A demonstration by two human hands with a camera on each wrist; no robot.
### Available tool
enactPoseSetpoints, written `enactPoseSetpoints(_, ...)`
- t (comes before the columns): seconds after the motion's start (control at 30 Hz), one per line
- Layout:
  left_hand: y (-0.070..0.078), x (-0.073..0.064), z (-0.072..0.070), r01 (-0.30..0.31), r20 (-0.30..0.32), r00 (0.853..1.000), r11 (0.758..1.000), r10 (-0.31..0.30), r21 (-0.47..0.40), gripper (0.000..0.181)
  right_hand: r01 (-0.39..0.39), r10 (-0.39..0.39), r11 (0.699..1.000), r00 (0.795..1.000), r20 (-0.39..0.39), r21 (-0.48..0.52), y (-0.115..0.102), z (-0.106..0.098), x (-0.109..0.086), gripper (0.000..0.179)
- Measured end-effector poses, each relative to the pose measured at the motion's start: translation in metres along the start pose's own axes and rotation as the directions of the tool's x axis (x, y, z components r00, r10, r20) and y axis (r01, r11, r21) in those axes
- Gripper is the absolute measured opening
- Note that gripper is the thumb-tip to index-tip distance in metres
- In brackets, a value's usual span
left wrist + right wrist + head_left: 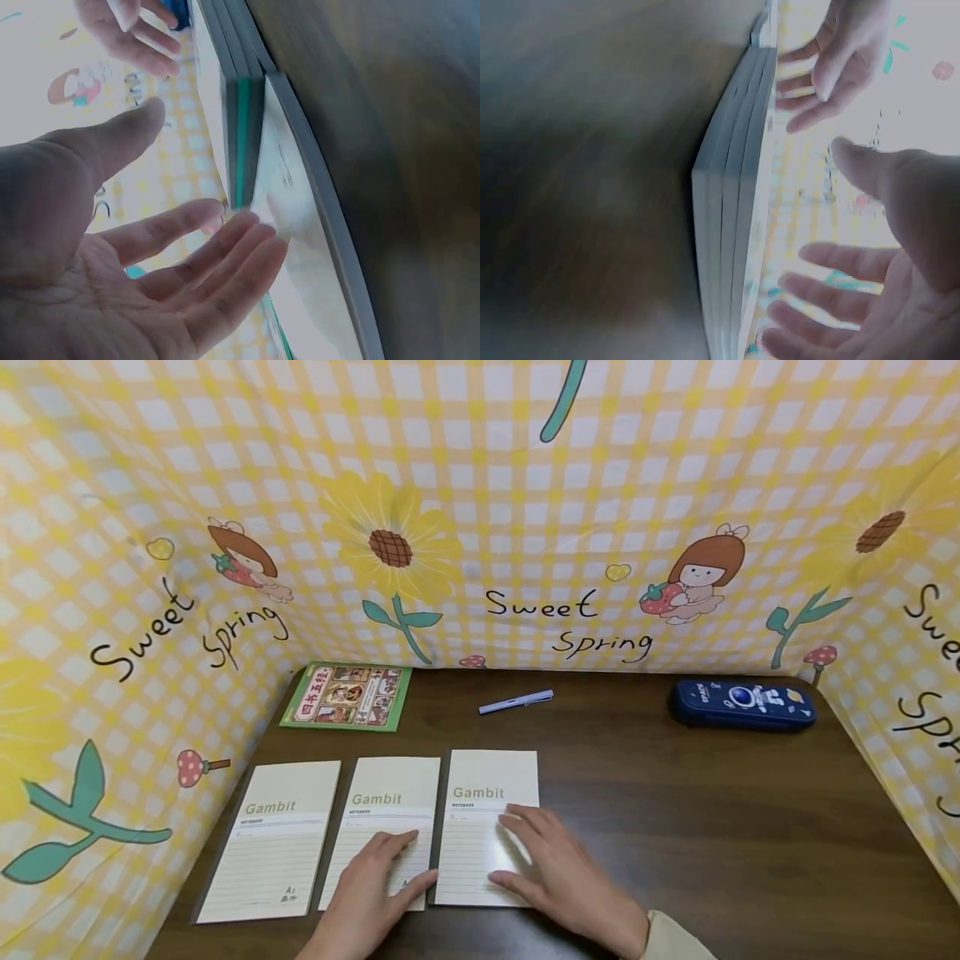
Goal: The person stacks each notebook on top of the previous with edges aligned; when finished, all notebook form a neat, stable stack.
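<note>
Three cream "Gambit" notebook covers lie in a row at the front of the table: a left notebook [262, 852], a middle notebook [386, 781] and a right notebook [480, 777]. The right one tops a stack [735, 202] of several notebooks, seen edge-on in the right wrist view. My left hand [369, 885] hovers over the middle notebook, fingers loosely bent, thumb near the stack's left edge. Over the right part of the stack is my right hand [558, 864], fingers spread. Neither hand grips anything; whether fingertips touch the covers I cannot tell.
A green-bordered picture book [345, 697] lies at the back left. A lavender pen [516, 702] is at the back middle, and a dark blue pencil case [742, 706] at the back right. Yellow checked cloth [480, 527] walls the table on three sides.
</note>
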State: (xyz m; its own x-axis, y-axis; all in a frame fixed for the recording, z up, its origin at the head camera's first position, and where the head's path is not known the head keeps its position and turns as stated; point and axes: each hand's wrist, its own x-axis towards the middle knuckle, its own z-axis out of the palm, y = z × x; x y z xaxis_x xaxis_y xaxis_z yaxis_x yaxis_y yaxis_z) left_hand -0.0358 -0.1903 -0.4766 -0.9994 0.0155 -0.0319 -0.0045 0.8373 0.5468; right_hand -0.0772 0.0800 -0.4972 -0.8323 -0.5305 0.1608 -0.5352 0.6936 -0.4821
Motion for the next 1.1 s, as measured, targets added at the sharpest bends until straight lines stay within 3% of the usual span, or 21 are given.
enactPoseSetpoints(0.1, -0.009, -0.002, -0.004, -0.001, -0.039, 0.999, 0.999, 0.003, 0.039, 0.047, 0.163, -0.163, 0.986, 0.986, 0.022, -0.038, -0.008, 0.006, 0.006, 0.069)
enactPoseSetpoints(0.23, -0.022, -0.006, -0.01, -0.007, -0.043, 0.999, 0.996, 0.01, 0.085, 0.043, 0.342, -0.336, 0.936, 0.939, 0.076, -0.086, -0.02, 0.014, 0.014, 0.072)
enactPoseSetpoints(0.33, -0.03, -0.008, -0.013, -0.026, -0.023, 0.999, 0.991, 0.029, 0.132, 0.042, 0.423, -0.404, 0.899, 0.901, 0.159, -0.112, -0.03, 0.02, 0.02, 0.076)
enactPoseSetpoints(0.5, -0.038, -0.01, -0.015, -0.032, 0.055, 0.998, 0.981, 0.022, 0.191, 0.044, 0.499, -0.444, 0.856, 0.843, 0.304, -0.134, -0.045, 0.029, 0.032, 0.081)
enactPoseSetpoints(0.7, -0.042, -0.012, -0.013, -0.063, 0.122, 0.992, 0.976, 0.038, 0.208, 0.046, 0.541, -0.461, 0.829, 0.805, 0.374, -0.142, -0.057, 0.034, 0.039, 0.081)
enactPoseSetpoints(0.93, -0.044, -0.013, -0.011, -0.072, 0.146, 0.989, 0.969, 0.038, 0.236, 0.044, 0.635, -0.497, 0.739, 0.739, 0.455, -0.225, -0.063, 0.045, 0.04, 0.07)
enactPoseSetpoints(1.1, -0.044, -0.015, -0.013, -0.068, 0.157, 0.987, 0.967, 0.029, 0.245, 0.041, 0.682, -0.531, 0.676, 0.714, 0.456, -0.281, -0.065, 0.053, 0.038, 0.069)
